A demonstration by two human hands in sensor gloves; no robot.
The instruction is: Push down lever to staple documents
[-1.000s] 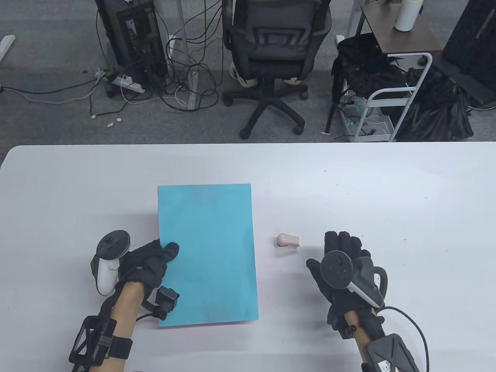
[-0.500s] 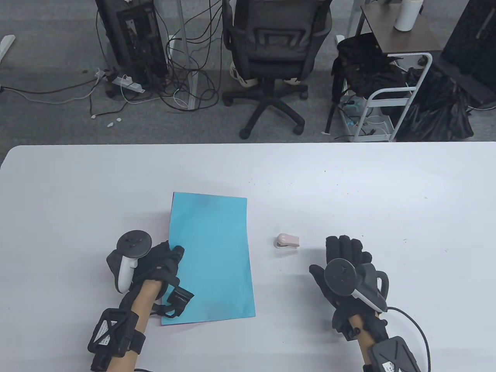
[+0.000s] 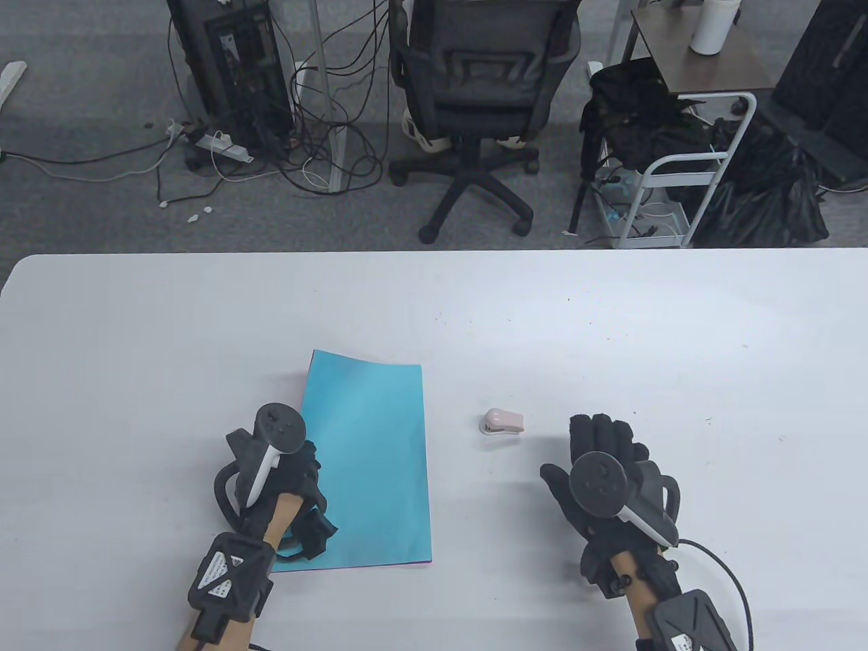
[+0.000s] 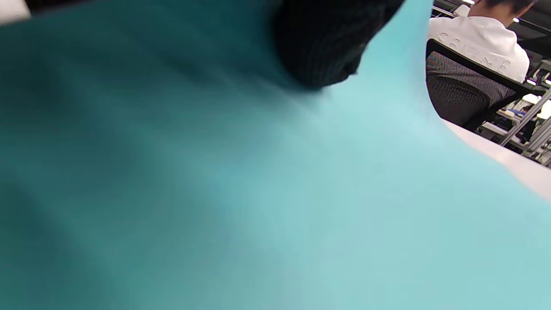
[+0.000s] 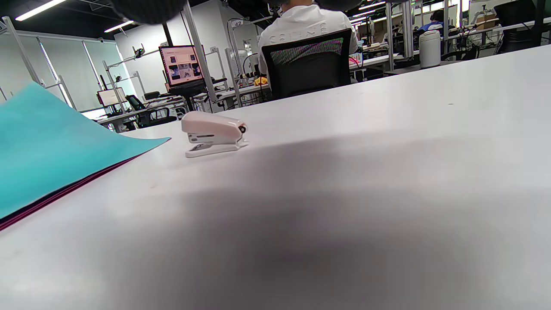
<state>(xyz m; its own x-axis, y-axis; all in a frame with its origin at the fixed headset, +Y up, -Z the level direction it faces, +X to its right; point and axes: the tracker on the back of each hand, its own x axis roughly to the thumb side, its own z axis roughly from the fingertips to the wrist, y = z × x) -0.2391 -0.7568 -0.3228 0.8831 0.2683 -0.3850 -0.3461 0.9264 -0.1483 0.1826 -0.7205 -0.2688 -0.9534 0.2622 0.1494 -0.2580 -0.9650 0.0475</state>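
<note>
Lifted by its left edge since a second ago, the blue documents [image 3: 369,461] now tilt up off the bench [image 3: 135,325], gripped by the left hand [image 3: 288,475]. Nothing is stapled yet: the pink stapler [image 3: 502,422] sits untouched, just right of the sheets toward the bench's near middle, its long axis running left to right with the mouth facing the paper. Beside it the right hand [image 3: 600,461] rests flat, fingers spread, holding nothing.

White table [image 3: 610,325]: stapler [image 3: 502,422], blue papers [image 3: 369,468]
</note>
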